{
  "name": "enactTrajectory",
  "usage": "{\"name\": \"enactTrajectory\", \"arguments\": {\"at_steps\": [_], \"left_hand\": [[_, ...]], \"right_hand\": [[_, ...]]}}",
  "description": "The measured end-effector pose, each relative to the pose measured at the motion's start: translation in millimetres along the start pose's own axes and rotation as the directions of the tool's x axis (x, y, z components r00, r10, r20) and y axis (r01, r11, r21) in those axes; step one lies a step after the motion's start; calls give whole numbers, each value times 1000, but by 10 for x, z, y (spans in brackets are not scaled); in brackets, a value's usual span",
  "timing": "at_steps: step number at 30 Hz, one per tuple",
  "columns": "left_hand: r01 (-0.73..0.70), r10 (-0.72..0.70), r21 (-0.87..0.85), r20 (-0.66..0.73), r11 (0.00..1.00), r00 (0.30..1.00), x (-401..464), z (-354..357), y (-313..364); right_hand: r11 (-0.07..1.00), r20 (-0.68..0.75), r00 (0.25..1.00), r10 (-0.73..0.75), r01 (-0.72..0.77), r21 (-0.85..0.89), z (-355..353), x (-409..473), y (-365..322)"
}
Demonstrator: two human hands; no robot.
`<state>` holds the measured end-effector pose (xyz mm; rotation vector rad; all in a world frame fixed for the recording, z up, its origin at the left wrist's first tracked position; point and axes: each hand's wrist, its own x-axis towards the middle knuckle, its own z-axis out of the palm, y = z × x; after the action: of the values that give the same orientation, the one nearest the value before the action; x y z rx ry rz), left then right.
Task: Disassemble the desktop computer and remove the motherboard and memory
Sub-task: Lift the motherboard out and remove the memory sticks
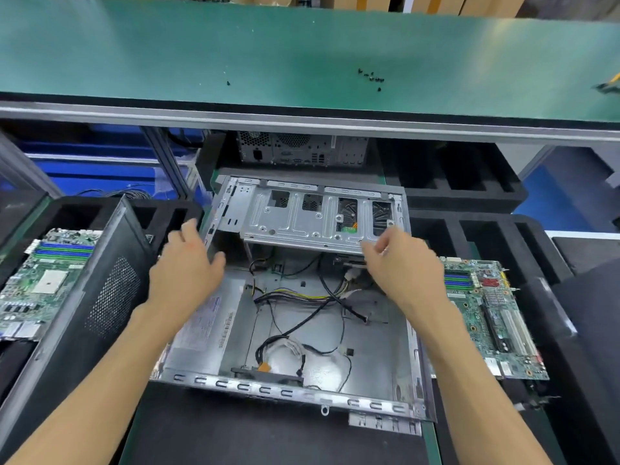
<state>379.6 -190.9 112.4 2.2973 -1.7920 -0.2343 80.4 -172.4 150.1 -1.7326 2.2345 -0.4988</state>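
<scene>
An open desktop case (pixel 268 388) lies flat in the middle, with loose cables (pixel 302 298) on its bare floor and no board inside. Its metal drive cage (pixel 302 219) is swung up at the far end. My right hand (pixel 402 263) has its fingers curled at the cage's near right edge. My left hand (pixel 188 266) hovers with spread fingers by the case's left wall, holding nothing. One motherboard (pixel 493 317) with blue memory slots lies right of the case. A second motherboard (pixel 40 283) lies at the left.
A black side panel (pixel 84 313) leans against the case's left side. The power supply (pixel 208 323) sits in the case's left part. Another computer (pixel 302 147) stands under the green bench (pixel 167 55), which carries several loose screws (pixel 370 77). Black foam trays surround the case.
</scene>
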Motion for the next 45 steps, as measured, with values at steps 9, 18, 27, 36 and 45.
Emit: {"name": "enactTrajectory", "arguments": {"at_steps": [9,18,27,36,45], "left_hand": [[134,-106,-178,162,975,981,132,103,-214],[-53,52,-169,-9,984,999,272,-272,69],[-264,261,11,-176,965,949,499,-957,664],[-260,263,45,-120,965,957,421,-1056,791],[-402,459,275,-191,874,868,196,-1475,1138]], "right_hand": [[924,211,942,260,-306,230,268,-182,575],[887,16,969,245,-231,399,250,-288,653],[706,-76,942,326,-189,683,214,-315,571],[732,-48,945,324,-218,645,159,-234,715],[554,8,905,425,-267,789,419,-467,741]]}}
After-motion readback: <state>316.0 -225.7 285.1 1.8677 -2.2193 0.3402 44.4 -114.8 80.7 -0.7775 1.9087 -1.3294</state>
